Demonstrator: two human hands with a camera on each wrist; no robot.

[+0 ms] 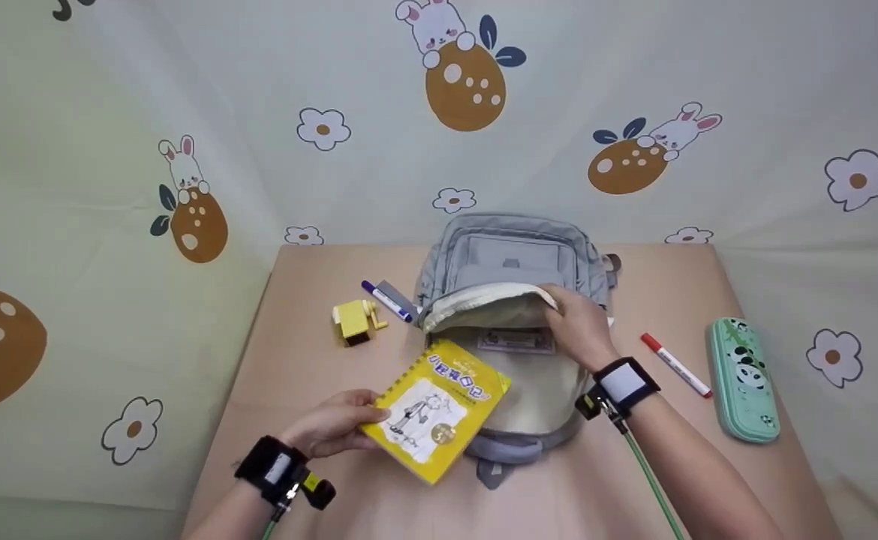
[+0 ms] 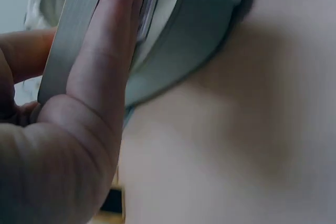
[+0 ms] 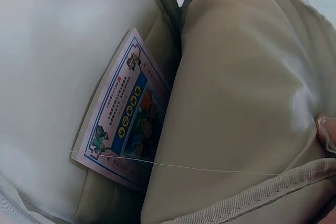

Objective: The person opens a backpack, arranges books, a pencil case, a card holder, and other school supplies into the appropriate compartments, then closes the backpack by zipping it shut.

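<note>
A yellow book (image 1: 446, 405) with a cartoon figure on its cover is held by my left hand (image 1: 338, 424), thumb on the cover and fingers beneath. In the left wrist view the book's page edge (image 2: 73, 35) shows between thumb and fingers. The book is tilted in front of a grey backpack (image 1: 514, 251), which lies unzipped on the table. My right hand (image 1: 580, 324) pinches the edge of the backpack's opened flap and holds it up. Inside the backpack, a pink-and-blue booklet (image 3: 128, 114) is partly tucked behind the lining.
A yellow pencil sharpener-like box with a crank (image 1: 354, 322) and a blue marker (image 1: 386, 301) lie left of the backpack. On the right are a red-capped marker (image 1: 677, 365) and a green panda pencil case (image 1: 744, 380). A patterned cloth (image 1: 379, 172) hangs behind the table (image 1: 296, 285).
</note>
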